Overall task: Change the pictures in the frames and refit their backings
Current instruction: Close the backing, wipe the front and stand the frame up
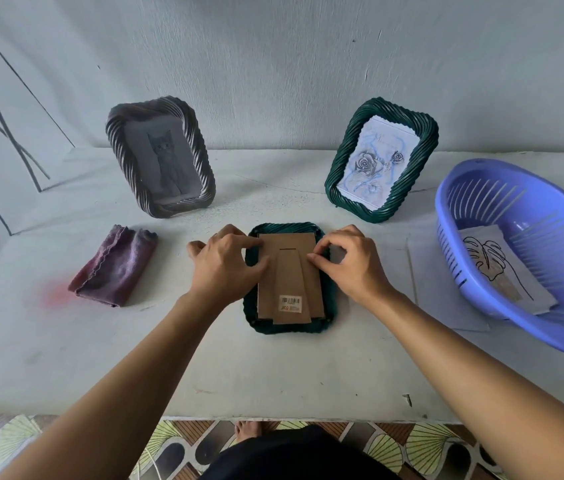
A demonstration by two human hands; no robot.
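Observation:
A dark green twisted-rim frame (289,328) lies face down on the table's middle, its brown cardboard backing (287,244) with a stand flap and barcode sticker facing up. My left hand (226,263) rests on the frame's left side, fingers curled at the backing's left edge. My right hand (351,263) sits on the right side, fingertips pinching at the backing's right edge. A grey frame (161,157) with a cat picture stands at the back left. A second green frame (382,161) with a rose drawing stands at the back right.
A folded purple cloth (114,268) lies left of the frame. A purple plastic basket (474,188) at the right holds a leaf drawing (502,268). A white sheet (436,289) lies beside the basket. The wall is close behind the standing frames.

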